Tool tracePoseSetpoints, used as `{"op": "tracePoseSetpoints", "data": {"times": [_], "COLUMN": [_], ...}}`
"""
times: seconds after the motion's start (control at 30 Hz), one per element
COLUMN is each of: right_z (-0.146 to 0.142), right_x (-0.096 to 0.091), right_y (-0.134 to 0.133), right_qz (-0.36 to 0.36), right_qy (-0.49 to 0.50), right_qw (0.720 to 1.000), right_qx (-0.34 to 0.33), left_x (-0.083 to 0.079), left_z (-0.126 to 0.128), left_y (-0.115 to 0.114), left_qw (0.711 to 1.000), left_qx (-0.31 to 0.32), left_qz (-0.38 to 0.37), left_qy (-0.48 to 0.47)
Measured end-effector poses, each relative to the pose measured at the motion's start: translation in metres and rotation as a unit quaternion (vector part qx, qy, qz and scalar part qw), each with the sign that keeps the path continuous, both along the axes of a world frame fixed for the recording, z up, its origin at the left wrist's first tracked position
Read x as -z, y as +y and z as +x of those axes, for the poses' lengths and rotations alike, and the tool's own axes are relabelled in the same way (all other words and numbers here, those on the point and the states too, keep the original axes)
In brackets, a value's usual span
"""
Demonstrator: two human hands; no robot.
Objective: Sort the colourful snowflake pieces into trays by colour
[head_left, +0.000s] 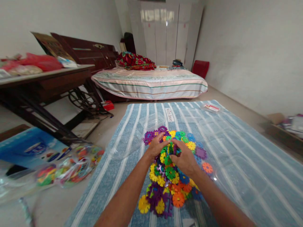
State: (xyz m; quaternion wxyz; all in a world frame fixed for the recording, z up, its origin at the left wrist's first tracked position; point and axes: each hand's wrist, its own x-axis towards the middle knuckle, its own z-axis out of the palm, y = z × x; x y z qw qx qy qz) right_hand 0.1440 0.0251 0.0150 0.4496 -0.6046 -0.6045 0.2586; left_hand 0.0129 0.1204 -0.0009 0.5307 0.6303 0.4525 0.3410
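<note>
Flower-shaped, notched plastic building discs (170,172) lie in a many-coloured heap on the striped cloth. My left hand (156,147) reaches into the far left of the heap, its fingers bent and its thumb pointing right. My right hand (186,157) faces it from the right, index finger and thumb curved round a small group of green discs (169,148). The hands almost meet there. What the left fingers grip, if anything, is hidden among the pieces. Purple square notched pieces (149,137) lie just beyond my left hand, and another purple square (201,153) is right of my right hand.
Clear plastic packaging (151,119) and a labelled clear lid (211,107) lie on the blue striped cloth (113,151). Left on the floor are bags of colourful pieces (73,168) and a blue box (33,146). A sewing-machine table (47,75) and a bed (151,85) stand beyond.
</note>
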Motion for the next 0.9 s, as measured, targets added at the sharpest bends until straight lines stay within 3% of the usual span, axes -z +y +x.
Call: {"op": "tracePoseSetpoints", "data": {"times": [0.13,0.33,0.47,0.57,0.67,0.8,0.9], "right_z": [-0.007,-0.014,0.004,0.025,0.038,0.035,0.028], "right_x": [0.000,0.015,0.022,0.036,0.058,0.082,0.086], "right_y": [-0.006,-0.032,-0.064,-0.091,-0.114,-0.123,-0.114], "right_qz": [0.045,0.081,0.077,0.069,0.048,0.028,0.033], "right_qy": [0.005,-0.054,-0.124,-0.184,-0.230,-0.252,-0.243], "right_qw": [0.998,0.992,0.985,0.979,0.972,0.966,0.968], "right_qx": [-0.032,-0.075,-0.090,-0.044,-0.001,0.046,0.044], "left_x": [-0.003,-0.006,-0.017,-0.029,-0.029,-0.005,0.014], "left_z": [0.005,0.020,0.002,-0.032,-0.072,-0.106,-0.106], "left_y": [0.016,0.029,0.019,-0.008,-0.051,-0.110,-0.134], "left_qw": [0.999,0.995,0.990,0.962,0.920,0.871,0.846], "left_qx": [0.045,0.097,0.094,0.085,0.142,0.173,0.182], "left_qz": [-0.003,0.016,0.064,0.171,0.221,0.298,0.343], "left_qy": [-0.020,0.000,0.082,0.194,0.291,0.351,0.366]}}
